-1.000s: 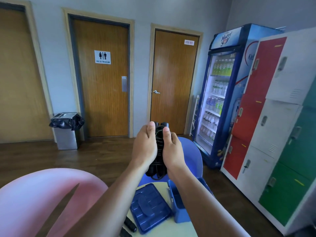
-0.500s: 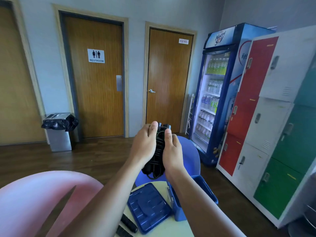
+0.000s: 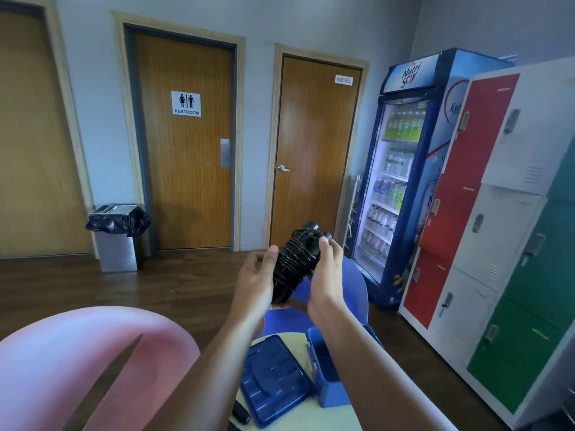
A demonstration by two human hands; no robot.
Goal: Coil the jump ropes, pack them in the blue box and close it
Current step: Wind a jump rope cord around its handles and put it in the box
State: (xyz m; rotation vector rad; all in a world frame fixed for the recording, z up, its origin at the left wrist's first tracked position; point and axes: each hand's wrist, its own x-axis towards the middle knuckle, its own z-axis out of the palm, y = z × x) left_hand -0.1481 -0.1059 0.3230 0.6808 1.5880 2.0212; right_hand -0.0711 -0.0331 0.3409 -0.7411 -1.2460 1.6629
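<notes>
we hold one jump rope (image 3: 295, 259) up in the air in front of us, well above the table (image 3: 295, 340). it is already wound into a tight black bundle, with the cord wrapped round the handles. our left hand (image 3: 255, 281) cups the lower end, fingers curled behind it and the thumb up along its side. our right hand (image 3: 326, 275) grips the upper end, with the thumb pressed on the wraps and the fingers behind. so the coiling of this rope looks done or nearly done; we cannot tell whether the loose end is tucked in. the blue box (image 3: 331, 395) stands open on the table below our right forearm, which hides most of its inside, so we cannot say if anything is packed yet. its lid (image 3: 273, 381) lies flat just beside it on the left, apart from the box. a black handle (image 3: 241, 412) shows at the near edge of the table, probably from another rope waiting its turn. by our reckoning, what is left is to lower this bundle into the box, deal with any other rope, and fit the lid.
</notes>
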